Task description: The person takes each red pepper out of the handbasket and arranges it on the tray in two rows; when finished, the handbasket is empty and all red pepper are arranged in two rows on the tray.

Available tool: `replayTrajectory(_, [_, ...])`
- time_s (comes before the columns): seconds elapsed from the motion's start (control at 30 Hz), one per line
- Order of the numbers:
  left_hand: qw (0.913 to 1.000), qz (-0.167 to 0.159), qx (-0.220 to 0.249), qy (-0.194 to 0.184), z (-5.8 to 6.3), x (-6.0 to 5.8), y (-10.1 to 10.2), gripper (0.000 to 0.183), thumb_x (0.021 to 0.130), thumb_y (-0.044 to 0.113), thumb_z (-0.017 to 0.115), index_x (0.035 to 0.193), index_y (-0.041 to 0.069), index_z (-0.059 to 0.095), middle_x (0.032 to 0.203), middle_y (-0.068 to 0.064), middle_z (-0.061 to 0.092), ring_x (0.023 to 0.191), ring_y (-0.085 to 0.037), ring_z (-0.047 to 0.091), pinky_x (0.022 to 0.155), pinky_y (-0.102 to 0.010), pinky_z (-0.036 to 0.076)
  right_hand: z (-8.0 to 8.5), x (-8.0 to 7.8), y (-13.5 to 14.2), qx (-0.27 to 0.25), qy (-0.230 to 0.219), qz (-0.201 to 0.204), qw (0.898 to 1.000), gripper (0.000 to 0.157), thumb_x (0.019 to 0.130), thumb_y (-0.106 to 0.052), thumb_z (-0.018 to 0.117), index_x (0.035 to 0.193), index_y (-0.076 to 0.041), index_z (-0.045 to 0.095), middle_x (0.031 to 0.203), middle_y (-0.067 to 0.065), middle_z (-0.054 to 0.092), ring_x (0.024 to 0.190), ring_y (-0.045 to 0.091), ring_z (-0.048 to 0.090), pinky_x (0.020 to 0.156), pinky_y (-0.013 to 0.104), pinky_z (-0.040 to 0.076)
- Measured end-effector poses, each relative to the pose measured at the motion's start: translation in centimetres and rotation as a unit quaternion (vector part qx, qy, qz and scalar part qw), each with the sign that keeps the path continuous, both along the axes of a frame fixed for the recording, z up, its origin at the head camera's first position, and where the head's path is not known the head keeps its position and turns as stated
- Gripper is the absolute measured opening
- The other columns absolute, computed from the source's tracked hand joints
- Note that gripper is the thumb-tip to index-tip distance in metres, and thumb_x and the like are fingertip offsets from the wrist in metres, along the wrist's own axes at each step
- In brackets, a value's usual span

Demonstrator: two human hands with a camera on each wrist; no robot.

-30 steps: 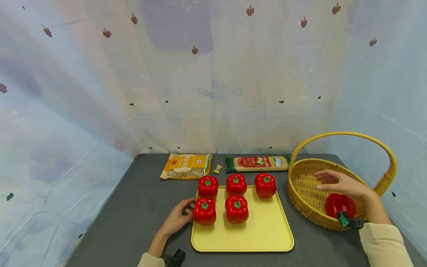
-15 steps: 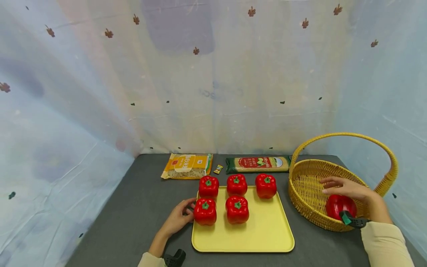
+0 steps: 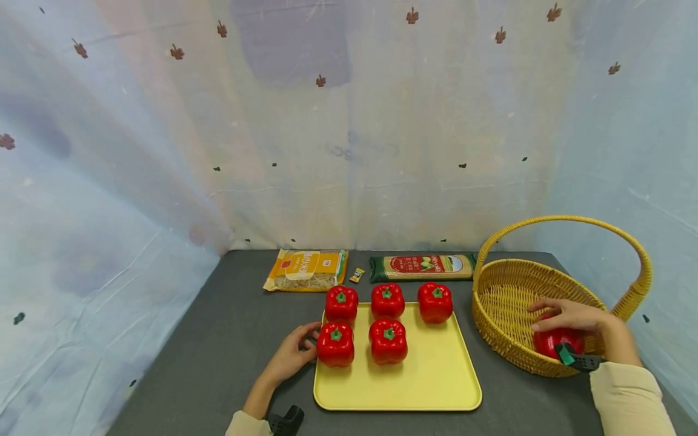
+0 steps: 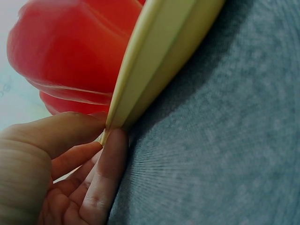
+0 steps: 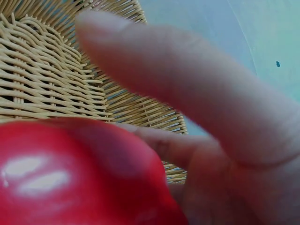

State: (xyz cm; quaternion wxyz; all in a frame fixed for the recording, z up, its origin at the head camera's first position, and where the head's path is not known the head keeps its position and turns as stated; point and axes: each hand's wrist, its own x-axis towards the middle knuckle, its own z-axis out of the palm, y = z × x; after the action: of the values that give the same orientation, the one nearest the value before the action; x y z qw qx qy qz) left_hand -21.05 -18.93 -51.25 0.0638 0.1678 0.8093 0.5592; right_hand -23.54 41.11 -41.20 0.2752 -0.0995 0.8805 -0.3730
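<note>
At the left edge of the yellow tray (image 3: 431,381), my left hand (image 3: 291,354) pinches the rim between thumb and fingers, as the left wrist view shows. Several red bell peppers (image 3: 388,342) with green stems stand on that tray, the front left one beside my left fingers. My right hand (image 3: 569,316) is inside the yellow wicker basket (image 3: 493,330), over another red bell pepper (image 5: 70,173). In the right wrist view, the extended thumb (image 5: 178,65) stands apart from this pepper's skin, and the other fingers pass behind it, partly hidden.
Behind the tray lie an orange food packet (image 3: 307,270), a tiny yellow wrapped packet (image 3: 357,275) and a long green-ended packet (image 3: 422,267). The basket's tall arched handle (image 3: 561,218) rises above the right hand. A patterned curtain (image 3: 349,151) hangs behind the grey table (image 3: 229,339).
My right hand has moved down and slightly right, onto the bell pepper in the basket. The left hand stays at the tray's edge.
</note>
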Motion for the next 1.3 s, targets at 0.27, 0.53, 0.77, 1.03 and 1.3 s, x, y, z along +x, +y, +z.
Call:
replayTrajectory(0.27, [1.0000, -0.001, 0.001, -0.002, 0.0, 0.0, 0.0, 0.051, 0.087, -0.001, 0.059, 0.135, -0.001, 0.043, 0.106, -0.015, 0.051, 0.073, -0.013, 0.058, 0.063, -0.028, 0.055, 0.3, 0.4, -0.2, -0.013, -0.056, -0.029, 0.998, 0.064, 0.090, -0.029, 0.058, 0.136, 0.007, 0.034, 0.122, 0.026, 0.045, 0.093, 0.025, 0.055, 0.073, 0.040, 0.051])
replayTrajectory(0.53, [1.0000, -0.003, 0.004, -0.008, 0.5, 0.3, 0.1, 0.051, 0.086, -0.002, 0.059, 0.135, -0.002, 0.043, 0.107, -0.015, 0.051, 0.074, -0.015, 0.059, 0.064, -0.029, 0.055, 0.3, 0.7, -0.3, -0.013, -0.056, -0.067, 0.996, 0.063, 0.091, -0.035, 0.055, 0.136, 0.005, 0.036, 0.113, 0.017, 0.049, 0.090, 0.024, 0.054, 0.071, 0.041, 0.053])
replayTrajectory(0.77, [1.0000, 0.000, -0.001, -0.005, 0.0, 0.0, 0.0, 0.051, 0.086, -0.001, 0.060, 0.135, 0.000, 0.044, 0.107, -0.014, 0.052, 0.074, -0.014, 0.059, 0.064, -0.029, 0.055, 0.1, 0.7, -0.1, -0.011, -0.071, -0.064, 0.995, 0.069, 0.090, -0.035, 0.057, 0.137, 0.008, 0.031, 0.115, 0.018, 0.050, 0.095, 0.025, 0.055, 0.076, 0.043, 0.052])
replayTrajectory(1.03, [0.9999, 0.002, 0.006, -0.010, 0.1, 0.1, 0.1, 0.053, 0.086, -0.001, 0.062, 0.135, 0.000, 0.044, 0.107, -0.015, 0.051, 0.074, -0.014, 0.058, 0.063, -0.028, 0.054, -0.1, 0.3, -0.3, -0.071, -0.102, -0.039, 0.991, 0.072, 0.091, -0.026, 0.056, 0.135, 0.018, 0.020, 0.113, 0.014, 0.054, 0.098, 0.027, 0.059, 0.082, 0.042, 0.052])
replayTrajectory(1.3, [0.9999, -0.003, 0.012, 0.003, 0.1, 0.0, 0.0, 0.052, 0.086, -0.001, 0.061, 0.135, -0.003, 0.043, 0.106, -0.016, 0.051, 0.073, -0.013, 0.058, 0.063, -0.028, 0.055, 0.9, 0.6, -0.9, -0.060, -0.053, -0.057, 0.995, 0.077, 0.089, -0.027, 0.059, 0.139, 0.012, 0.016, 0.127, 0.031, 0.039, 0.101, 0.027, 0.056, 0.081, 0.045, 0.053])
